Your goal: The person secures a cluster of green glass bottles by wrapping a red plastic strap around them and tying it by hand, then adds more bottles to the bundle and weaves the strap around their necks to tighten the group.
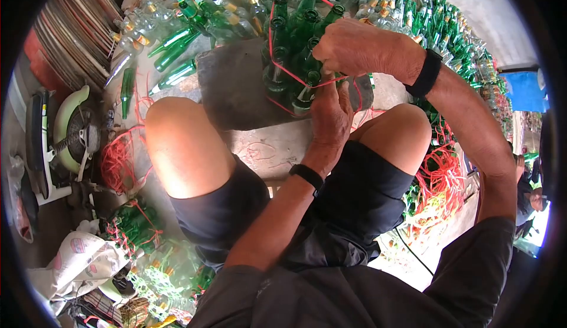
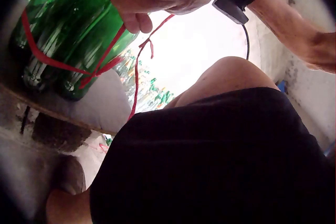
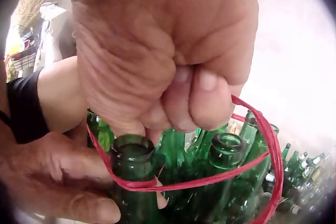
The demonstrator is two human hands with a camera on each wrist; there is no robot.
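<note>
Several green bottles (image 1: 307, 65) stand upright in a cluster on a dark slab (image 1: 230, 85), with red strap (image 1: 271, 38) looped around their necks. Lower down, red strap (image 2: 58, 65) also crosses the bottle bodies. My left hand (image 1: 331, 118) holds the neck of the near bottle (image 3: 132, 163), thumb in front and a fingertip showing on the far side. Just above, my right hand (image 1: 363, 47) has its fingers curled and pinches the strap, seen in the left wrist view at the fingertips (image 2: 137, 23). Its palm side hides part of the strap in the right wrist view.
Loose green bottles (image 1: 177, 50) lie left of the slab, and many bottles (image 1: 437, 32) are heaped behind and to the right. Tangled red strap (image 1: 440, 183) lies beyond the right knee, more (image 1: 120, 159) beyond the left. A wheeled object (image 1: 74, 127) stands at far left.
</note>
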